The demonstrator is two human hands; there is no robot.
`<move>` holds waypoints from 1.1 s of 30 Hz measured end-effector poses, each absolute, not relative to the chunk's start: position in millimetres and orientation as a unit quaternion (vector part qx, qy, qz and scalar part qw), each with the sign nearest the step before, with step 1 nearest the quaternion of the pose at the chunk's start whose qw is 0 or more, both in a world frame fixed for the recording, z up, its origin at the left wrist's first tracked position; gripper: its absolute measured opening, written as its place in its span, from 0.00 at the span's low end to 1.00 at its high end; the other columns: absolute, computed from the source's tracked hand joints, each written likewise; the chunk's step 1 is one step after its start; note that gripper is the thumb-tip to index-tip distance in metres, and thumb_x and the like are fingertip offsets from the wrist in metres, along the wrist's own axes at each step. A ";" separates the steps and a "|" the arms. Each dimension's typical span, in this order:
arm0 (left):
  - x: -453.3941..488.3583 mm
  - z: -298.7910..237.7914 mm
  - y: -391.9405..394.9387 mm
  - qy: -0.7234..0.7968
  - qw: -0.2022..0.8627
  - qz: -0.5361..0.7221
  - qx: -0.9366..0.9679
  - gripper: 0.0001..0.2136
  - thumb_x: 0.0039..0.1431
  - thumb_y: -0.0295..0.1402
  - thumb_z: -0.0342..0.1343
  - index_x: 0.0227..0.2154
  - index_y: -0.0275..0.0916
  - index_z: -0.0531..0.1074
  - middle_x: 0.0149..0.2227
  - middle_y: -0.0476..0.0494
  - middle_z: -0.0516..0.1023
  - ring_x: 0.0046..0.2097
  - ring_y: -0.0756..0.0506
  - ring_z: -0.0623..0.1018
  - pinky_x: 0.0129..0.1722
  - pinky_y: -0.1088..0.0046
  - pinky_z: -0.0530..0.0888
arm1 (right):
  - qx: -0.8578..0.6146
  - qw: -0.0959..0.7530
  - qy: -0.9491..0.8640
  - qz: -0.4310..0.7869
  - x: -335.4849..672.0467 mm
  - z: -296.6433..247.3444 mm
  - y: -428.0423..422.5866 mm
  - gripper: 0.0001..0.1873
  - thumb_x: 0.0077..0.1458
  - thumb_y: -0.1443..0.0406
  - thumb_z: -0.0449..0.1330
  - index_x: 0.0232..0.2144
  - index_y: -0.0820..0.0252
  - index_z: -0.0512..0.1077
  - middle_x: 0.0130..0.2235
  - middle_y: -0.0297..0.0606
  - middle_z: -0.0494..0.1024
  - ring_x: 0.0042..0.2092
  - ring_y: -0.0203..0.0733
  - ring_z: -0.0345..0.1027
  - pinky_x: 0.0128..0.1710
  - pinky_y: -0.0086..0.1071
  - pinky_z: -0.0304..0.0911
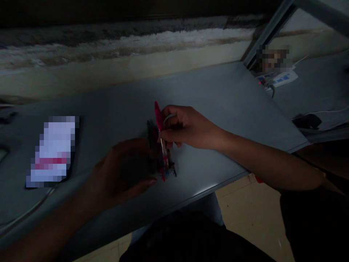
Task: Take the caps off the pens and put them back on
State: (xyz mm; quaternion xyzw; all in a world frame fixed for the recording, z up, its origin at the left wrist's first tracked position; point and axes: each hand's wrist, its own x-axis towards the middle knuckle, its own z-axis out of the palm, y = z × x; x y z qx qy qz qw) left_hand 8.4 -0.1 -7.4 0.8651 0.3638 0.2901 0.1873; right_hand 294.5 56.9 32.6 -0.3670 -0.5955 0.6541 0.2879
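Desk scene, dimly lit. One pink-capped pen (158, 118) is raised, tilted, over the desk (207, 91), between the two hands; its lower part overlaps a cluster of pens (155, 141). The cluster lies in shadow and is partly covered, so its members cannot be counted with certainty; dark and pink ones can be made out. The right hand (188, 125) has its grip pinching the pink-capped pen between thumb and fingers. The left hand (116, 173), darkened and blurred, has its grip spread, thumb well apart from fingers, at the cluster's left side; whether it touches the pens cannot be told. At left lies one phone (51, 149), its screen pixelated and any writing unreadable, with one pale cable (35, 209) near its lower end. At upper right, a white sheet (285, 78) bears blue marks too small to read, beside a pixelated patch.
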 end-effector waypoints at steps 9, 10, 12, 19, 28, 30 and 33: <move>19.1 9.8 -0.4 0.375 0.155 0.296 0.864 0.05 0.79 0.40 0.60 0.49 0.47 0.76 0.39 0.47 0.87 0.37 0.46 0.88 0.38 0.72 0.85 | -0.267 0.291 -0.514 0.761 290.2 26.5 52.6 0.27 0.62 0.54 0.79 0.31 0.57 0.65 0.32 0.34 0.87 0.34 0.39 0.87 0.30 0.25 0.78; 19.7 9.7 -0.4 0.373 0.152 0.299 0.865 0.06 0.79 0.41 0.60 0.51 0.47 0.76 0.39 0.47 0.87 0.37 0.45 0.88 0.39 0.71 0.86 | -0.270 0.291 -0.509 0.764 289.5 26.7 52.5 0.27 0.63 0.53 0.79 0.31 0.57 0.65 0.33 0.35 0.88 0.34 0.38 0.87 0.30 0.25 0.78; 20.4 8.2 -0.6 0.376 0.143 0.300 0.865 0.09 0.80 0.43 0.60 0.54 0.48 0.75 0.40 0.48 0.86 0.38 0.45 0.88 0.39 0.70 0.85 | -0.276 0.300 -0.500 0.764 288.1 28.0 52.0 0.28 0.62 0.51 0.80 0.31 0.58 0.68 0.33 0.35 0.88 0.35 0.37 0.87 0.33 0.25 0.80; 18.3 8.3 2.4 0.404 0.144 0.296 0.854 0.09 0.82 0.35 0.53 0.55 0.50 0.78 0.40 0.50 0.87 0.36 0.46 0.88 0.36 0.72 0.84 | -0.321 0.311 -0.554 0.703 287.5 35.5 49.6 0.34 0.70 0.43 0.71 0.22 0.59 0.70 0.25 0.34 0.82 0.27 0.30 0.76 0.30 0.23 0.70; 20.8 11.8 -1.0 0.362 0.008 0.313 0.878 0.04 0.81 0.35 0.63 0.53 0.48 0.79 0.38 0.52 0.83 0.35 0.47 0.84 0.37 0.72 0.81 | -0.340 0.286 -0.581 0.682 288.5 35.9 47.7 0.42 0.76 0.38 0.60 0.17 0.56 0.63 0.20 0.34 0.76 0.25 0.30 0.71 0.33 0.26 0.68; 20.9 11.2 0.7 0.358 -0.007 0.304 0.883 0.03 0.82 0.33 0.61 0.52 0.45 0.79 0.38 0.51 0.82 0.36 0.47 0.83 0.38 0.72 0.80 | -0.325 0.277 -0.593 0.683 289.3 33.4 48.4 0.42 0.76 0.37 0.59 0.17 0.56 0.63 0.20 0.33 0.75 0.25 0.31 0.70 0.33 0.27 0.66; 21.5 7.9 3.5 0.334 0.014 0.295 0.895 0.08 0.84 0.30 0.53 0.49 0.44 0.78 0.36 0.50 0.80 0.35 0.46 0.80 0.38 0.71 0.78 | -0.307 0.266 -0.636 0.656 292.0 31.4 49.9 0.43 0.77 0.37 0.57 0.17 0.58 0.66 0.18 0.32 0.72 0.24 0.30 0.65 0.32 0.29 0.63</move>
